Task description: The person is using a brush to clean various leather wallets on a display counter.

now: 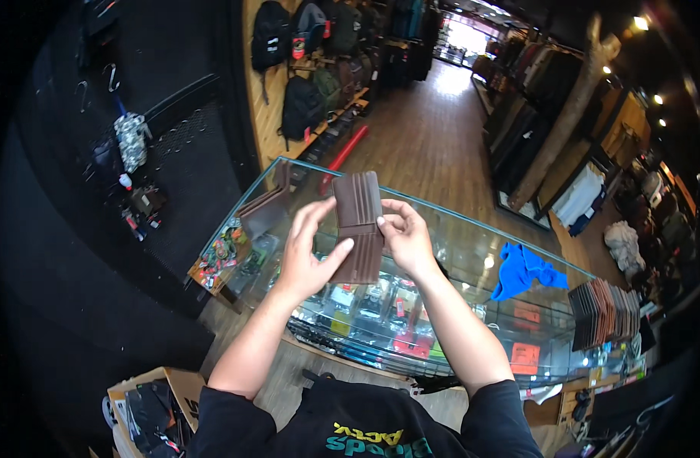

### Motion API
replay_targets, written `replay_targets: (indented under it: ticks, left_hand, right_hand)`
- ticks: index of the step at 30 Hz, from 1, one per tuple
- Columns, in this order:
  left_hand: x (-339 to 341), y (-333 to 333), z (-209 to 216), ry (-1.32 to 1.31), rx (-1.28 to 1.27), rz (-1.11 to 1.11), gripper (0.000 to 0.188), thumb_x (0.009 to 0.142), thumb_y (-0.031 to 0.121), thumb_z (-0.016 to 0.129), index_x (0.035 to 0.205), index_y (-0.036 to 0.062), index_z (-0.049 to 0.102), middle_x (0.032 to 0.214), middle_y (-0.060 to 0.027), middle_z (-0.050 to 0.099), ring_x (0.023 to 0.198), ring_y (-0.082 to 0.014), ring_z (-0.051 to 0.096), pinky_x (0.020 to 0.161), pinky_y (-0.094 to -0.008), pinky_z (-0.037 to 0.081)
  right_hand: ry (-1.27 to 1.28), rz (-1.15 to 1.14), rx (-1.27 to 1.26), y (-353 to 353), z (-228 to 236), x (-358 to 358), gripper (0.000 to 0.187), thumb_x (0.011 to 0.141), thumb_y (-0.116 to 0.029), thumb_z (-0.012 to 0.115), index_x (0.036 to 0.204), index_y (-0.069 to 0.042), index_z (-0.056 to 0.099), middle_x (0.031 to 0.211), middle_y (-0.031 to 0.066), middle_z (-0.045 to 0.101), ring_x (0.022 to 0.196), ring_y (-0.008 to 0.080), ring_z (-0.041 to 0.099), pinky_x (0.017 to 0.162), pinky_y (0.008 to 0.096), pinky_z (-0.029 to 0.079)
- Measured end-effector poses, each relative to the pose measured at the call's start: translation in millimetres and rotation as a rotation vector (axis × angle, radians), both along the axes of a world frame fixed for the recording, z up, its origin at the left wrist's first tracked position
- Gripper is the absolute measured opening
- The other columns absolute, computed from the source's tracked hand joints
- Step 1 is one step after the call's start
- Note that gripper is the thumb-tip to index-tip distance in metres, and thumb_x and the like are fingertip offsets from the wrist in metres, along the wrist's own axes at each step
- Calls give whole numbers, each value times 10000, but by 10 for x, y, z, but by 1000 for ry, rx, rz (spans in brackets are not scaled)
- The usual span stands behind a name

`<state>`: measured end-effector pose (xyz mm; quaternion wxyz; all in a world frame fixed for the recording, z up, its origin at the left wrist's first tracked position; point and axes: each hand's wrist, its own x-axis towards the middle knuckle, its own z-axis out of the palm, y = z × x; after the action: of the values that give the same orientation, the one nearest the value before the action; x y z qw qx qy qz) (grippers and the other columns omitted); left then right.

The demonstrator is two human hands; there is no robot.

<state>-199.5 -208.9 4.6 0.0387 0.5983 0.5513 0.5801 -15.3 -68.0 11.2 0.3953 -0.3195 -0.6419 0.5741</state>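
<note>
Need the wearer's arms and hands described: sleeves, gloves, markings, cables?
Left hand and right hand: human, five-fingered, no gloves; no rings or watch visible. Left forearm and right forearm: bare, no cables or clear markings. Left sleeve and right sleeve: short, plain black, matching the black top, which has yellow and teal lettering.

i'm in what looks like a shop for bags and clothes: before me runs a glass display surface (472,237) with packaged goods (415,345) showing through it and a row of wallets (611,309) at its right end. backpacks (271,37) hang on a wooden wall panel (267,137), garments (581,195) hang across the aisle (434,114), and spotlights (641,23) shine overhead.
</note>
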Motion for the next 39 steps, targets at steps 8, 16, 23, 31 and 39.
replay_targets:
  ticks: [8,16,23,31,39]
  left_hand:
    - [596,851,-184,-839,-144,-565,671,1140,97,666,1740,133,370,1378,-126,749,1229,-180,725,1071,-365,589]
    - [1124,1400,-77,-767,-292,-689,279,1181,192,629,1376,-5,656,1263,-68,775,1144,-120,717,1041,-302,556]
    - [1365,1755,-138,-624,-407,-782,307,1188,253,626,1373,14,678,1224,-41,778,1112,-108,726,1013,-292,567]
    - [1371,1778,-430,-727,-460,-813,412,1197,361,593,1366,11,729,1217,-76,798,1118,-160,766,991,-346,625]
    - [1290,1775,-484,-576,-490,-826,336,1189,292,630,1309,20,787,1086,10,799,965,-61,697,843,-266,574]
  right_hand:
    - [-511,-260,602,-277,125,1256,490,1134,-315,644,1508,-2,598,1344,212,732,1251,401,686,1105,475,546]
    - [-1054,-266,434,-164,-246,2101,469,967,-285,808,1311,9,686,1280,264,717,1233,485,701,1022,566,598]
    - [-631,-548,313,-54,-18,2541,447,939,36,710,1314,-46,481,999,206,735,1063,466,729,936,516,525]
    - [-951,-130,1122,-427,178,2334,717,945,-279,774,1633,-270,573,1005,82,561,995,295,608,919,473,399]
    - [-904,-699,1154,236,40,2405,627,933,-231,809,1540,-310,671,1038,80,612,982,316,601,874,505,424]
